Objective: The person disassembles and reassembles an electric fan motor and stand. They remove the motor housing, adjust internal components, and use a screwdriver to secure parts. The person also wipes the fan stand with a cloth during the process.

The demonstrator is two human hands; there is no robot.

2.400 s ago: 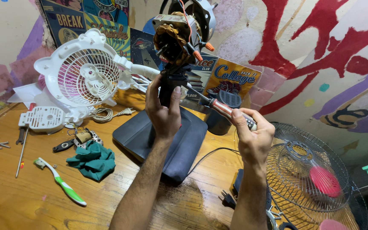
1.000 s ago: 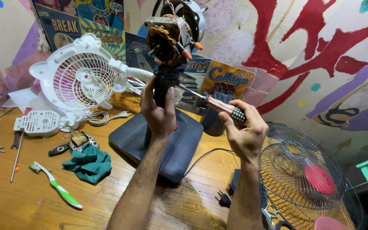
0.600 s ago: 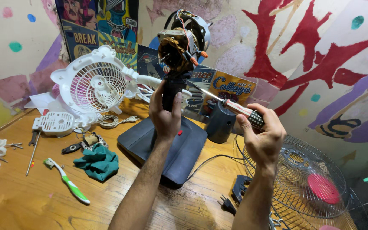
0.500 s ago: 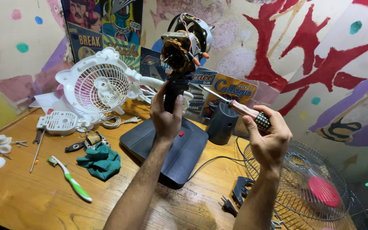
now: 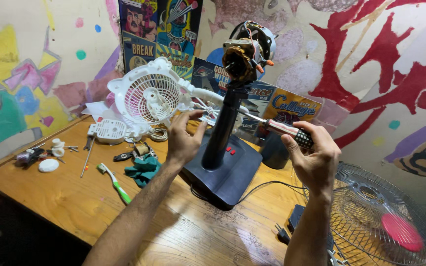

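A dark fan stand (image 5: 221,129) rises from its flat dark base (image 5: 235,175) on the wooden table, with the bare motor (image 5: 246,53) and its wires at the top. My right hand (image 5: 311,157) grips a screwdriver (image 5: 284,131) by its red, clear and black handle; the shaft points left toward the stand's column. My left hand (image 5: 183,139) hovers open just left of the column, fingers spread, not touching it.
A small white fan (image 5: 149,98) stands behind my left hand. A wire fan grille (image 5: 371,216) with a pink hub lies at the right. A green toothbrush (image 5: 115,183), teal cloth (image 5: 144,167), plug (image 5: 282,234) and small parts lie on the table (image 5: 65,197).
My left hand has let go of the stand's column and opened beside it. The right hand still holds the screwdriver against the column. The view has shifted.
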